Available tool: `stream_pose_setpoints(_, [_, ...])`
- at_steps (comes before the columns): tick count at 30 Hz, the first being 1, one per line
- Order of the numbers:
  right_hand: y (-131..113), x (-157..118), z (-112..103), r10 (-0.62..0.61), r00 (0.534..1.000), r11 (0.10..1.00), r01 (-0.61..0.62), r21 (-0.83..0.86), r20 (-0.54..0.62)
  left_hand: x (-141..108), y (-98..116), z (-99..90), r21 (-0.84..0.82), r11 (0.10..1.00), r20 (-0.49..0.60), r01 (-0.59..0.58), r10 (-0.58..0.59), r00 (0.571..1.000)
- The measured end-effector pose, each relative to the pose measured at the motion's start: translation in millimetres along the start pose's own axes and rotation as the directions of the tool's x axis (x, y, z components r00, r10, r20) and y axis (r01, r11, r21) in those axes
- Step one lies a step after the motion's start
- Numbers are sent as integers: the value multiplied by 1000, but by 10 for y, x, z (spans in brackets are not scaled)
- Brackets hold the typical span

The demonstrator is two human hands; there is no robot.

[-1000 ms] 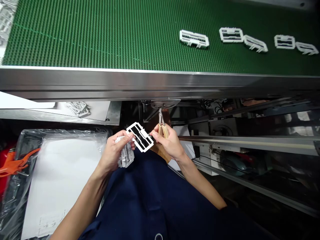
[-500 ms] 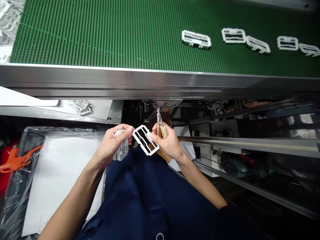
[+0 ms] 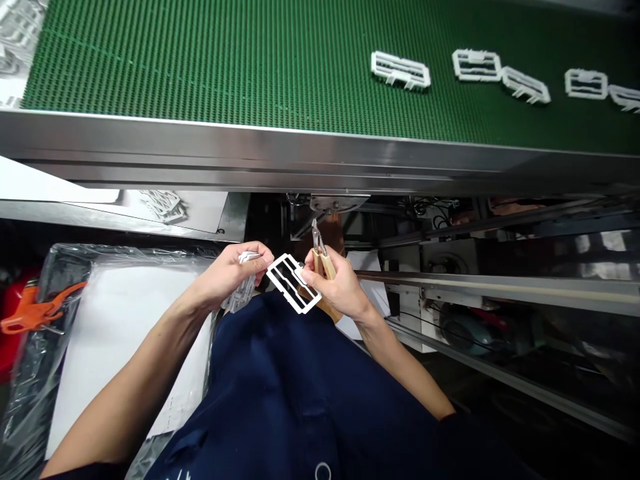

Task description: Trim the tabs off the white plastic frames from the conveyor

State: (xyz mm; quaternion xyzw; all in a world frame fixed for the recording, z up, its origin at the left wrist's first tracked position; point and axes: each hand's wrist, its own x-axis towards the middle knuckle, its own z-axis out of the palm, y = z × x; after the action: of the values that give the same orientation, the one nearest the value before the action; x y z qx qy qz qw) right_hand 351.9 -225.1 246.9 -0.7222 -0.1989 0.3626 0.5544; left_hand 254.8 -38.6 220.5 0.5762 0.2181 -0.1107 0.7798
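Observation:
My left hand (image 3: 229,273) is shut around a bundle of white moulded plastic parts (image 3: 243,290), mostly hidden by the fingers. Its fingertips are near a white rectangular plastic frame (image 3: 293,283) with dark slots. My right hand (image 3: 339,285) holds small side-cutting pliers (image 3: 321,257) with light wooden-coloured handles, jaws pointing away from me. The frame's right end rests against my right thumb and the pliers. I cannot tell whether my left hand touches the frame.
A green studded conveyor belt (image 3: 210,60) carries several white plastic frames (image 3: 400,70) at upper right. Its stainless steel side rail (image 3: 300,150) runs above my hands. Plastic-wrapped white sheets (image 3: 120,347) lie at left, beside an orange clamp (image 3: 35,313). Machinery sits below the belt at right.
The white frame has shifted right and turned slightly, towards my right hand. My left hand has moved up and to the right. The frames on the belt have moved right.

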Motion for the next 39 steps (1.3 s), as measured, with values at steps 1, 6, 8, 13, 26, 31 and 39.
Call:
stream_pose_setpoints(1, [10, 0, 0, 5, 1000, 1000, -5, 9, 9, 0, -13, -4, -43, 999, 18, 20, -19, 1000])
stream_pose_setpoints(6, [66, -6, 4, 41, 998, 996, -44, 72, 53, 6, -53, 9, -318, 945, 54, 76, -62, 997])
stream_pose_setpoints(8, [84, -10, 5, 45, 998, 995, -49, 88, 53, -7, -51, 20, -364, 928, 42, 78, -67, 997])
stream_pose_setpoints(13, [93, -17, -2, 39, 998, 994, -43, 97, 47, -60, -2, 11, -454, 877, 98, 156, -125, 987])
stream_pose_setpoints(26, [228, -85, -33, 163, 986, 936, -147, 320, -24, -137, -663, 216, -763, 506, 176, 403, -438, 882])
stream_pose_setpoints(31, [292, -144, -24, 137, 990, 965, -127, 230, -26, -247, -646, 343, -719, 659, 85, 221, -233, 969])
stream_pose_setpoints(39, [221, -206, -1, 60, 998, 998, -61, 34, 21, -165, -167, 135, -27, 1000, -20, 6, -7, 1000])
